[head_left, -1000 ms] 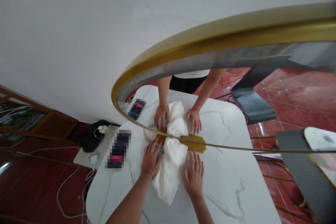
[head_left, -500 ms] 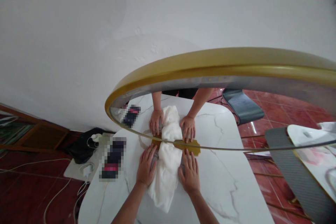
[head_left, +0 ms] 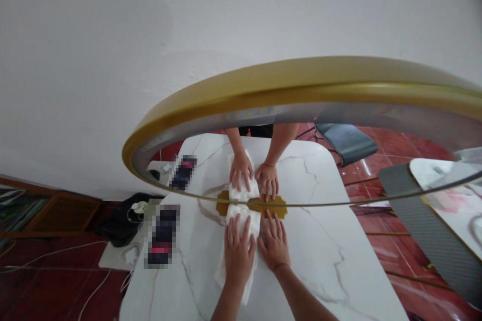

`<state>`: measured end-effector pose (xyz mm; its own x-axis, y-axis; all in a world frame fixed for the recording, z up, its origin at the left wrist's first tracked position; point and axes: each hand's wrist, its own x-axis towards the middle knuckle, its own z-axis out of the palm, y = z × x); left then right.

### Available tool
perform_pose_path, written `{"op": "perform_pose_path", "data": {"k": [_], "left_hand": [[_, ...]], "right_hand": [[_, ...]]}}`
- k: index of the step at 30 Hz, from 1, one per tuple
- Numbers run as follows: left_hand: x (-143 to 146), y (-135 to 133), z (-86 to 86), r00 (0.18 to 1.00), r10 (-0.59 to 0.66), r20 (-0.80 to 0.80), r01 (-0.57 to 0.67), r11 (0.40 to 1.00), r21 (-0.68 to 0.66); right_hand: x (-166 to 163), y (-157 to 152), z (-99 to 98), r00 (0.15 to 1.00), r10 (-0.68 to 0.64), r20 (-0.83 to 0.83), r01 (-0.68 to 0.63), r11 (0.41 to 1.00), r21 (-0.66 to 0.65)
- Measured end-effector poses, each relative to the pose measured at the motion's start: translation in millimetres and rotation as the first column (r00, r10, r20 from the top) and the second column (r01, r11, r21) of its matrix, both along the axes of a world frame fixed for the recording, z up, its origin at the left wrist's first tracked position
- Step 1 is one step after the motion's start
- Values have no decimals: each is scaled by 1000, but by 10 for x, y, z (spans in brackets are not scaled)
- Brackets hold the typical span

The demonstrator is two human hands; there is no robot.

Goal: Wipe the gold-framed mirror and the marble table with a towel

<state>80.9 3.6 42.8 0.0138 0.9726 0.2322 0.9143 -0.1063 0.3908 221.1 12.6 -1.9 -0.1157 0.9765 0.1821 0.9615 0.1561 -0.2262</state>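
A white cloth, folded into a long strip, lies on the white marbled table in front of me. My left hand rests flat on top of it, fingers stretched toward the mirror. Just right of the cloth, my right hand lies palm down with its fingers spread, the thumb side close to the cloth's edge. Its fingertips reach the gold base plate of the round mirror. Both hands and the cloth are reflected in the mirror.
The mirror's gold frame arches over the table's far side. A pixelated phone-like object is at the left. Beyond it are a black bag and white cables. A grey chair stands at the right, and a white wall rises behind.
My left hand has moved from the cloth's left side onto its top. The bulky cloth now lies flatter. My right hand stays beside it, and the view has shifted slightly.
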Motion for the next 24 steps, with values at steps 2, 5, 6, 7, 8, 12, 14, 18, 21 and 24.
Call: {"op": "perform_pose_path", "data": {"k": [2,5,6,7,8,12,14,18,21,24], "left_hand": [[14,19,-24,999,36,-28,-36,999,2],[-89,62,-26,998,41,-51,-41,999,10],[-145,72,-16,998,38,-59,-38,999,12],[-207,79,-4,997,35,-68,-34,999,13],[-273,85,9,996,34,-79,-33,999,12],[-538,117,50,990,55,-130,-54,998,8],[-647,163,61,988,55,-144,-56,998,-1],[-784,313,71,988,8,-157,-14,999,-34],[-828,421,57,984,-33,-177,25,998,-52],[-858,486,34,981,-36,-191,25,998,-64]], "right_hand": [[1,0,6,1000,-3,3,3,1000,1],[-13,2,36,1000,-11,18,11,1000,-10],[-22,1,49,1000,-13,24,13,1000,-14],[-31,0,63,999,-15,31,16,1000,-16],[-41,-3,76,999,-18,39,19,1000,-17],[-65,-25,115,995,-34,92,36,999,-16],[-73,-30,134,992,-15,124,18,1000,-19],[-157,15,180,965,208,162,-204,978,-38],[-313,89,204,937,312,155,-310,950,-40],[-472,152,200,949,284,140,-284,959,-19]]}}
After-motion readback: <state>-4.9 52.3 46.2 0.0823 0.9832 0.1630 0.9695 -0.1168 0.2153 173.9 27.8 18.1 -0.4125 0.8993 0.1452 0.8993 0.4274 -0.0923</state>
